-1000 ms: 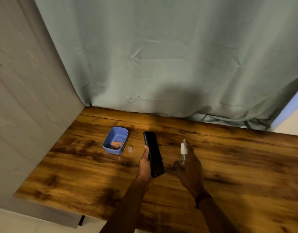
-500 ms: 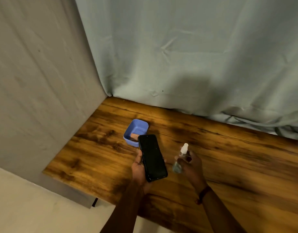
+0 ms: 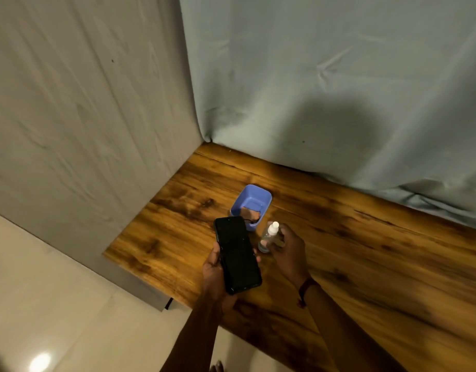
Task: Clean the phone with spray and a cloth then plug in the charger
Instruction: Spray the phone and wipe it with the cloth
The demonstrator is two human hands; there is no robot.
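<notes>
Now left hand (image 3: 214,275) fingers clamped round phone (image 3: 237,255), screen up, above wooden surface (image 3: 365,237) edge. Right hand (image 3: 288,247) fingers wrapped on spray bottle (image 3: 267,237), just right of phone; nozzle direction unclear. Cloth apparently in blue tub (image 3: 251,202) beyond.

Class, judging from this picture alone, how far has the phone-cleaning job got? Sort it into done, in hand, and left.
Done: both items are picked up; the left hand holds the phone, screen up. In hand: the right hand holds the spray bottle beside the phone; no spray is visible. Left: wiping, with what may be a cloth in the blue tub, then charging; no charger is in view.
</notes>
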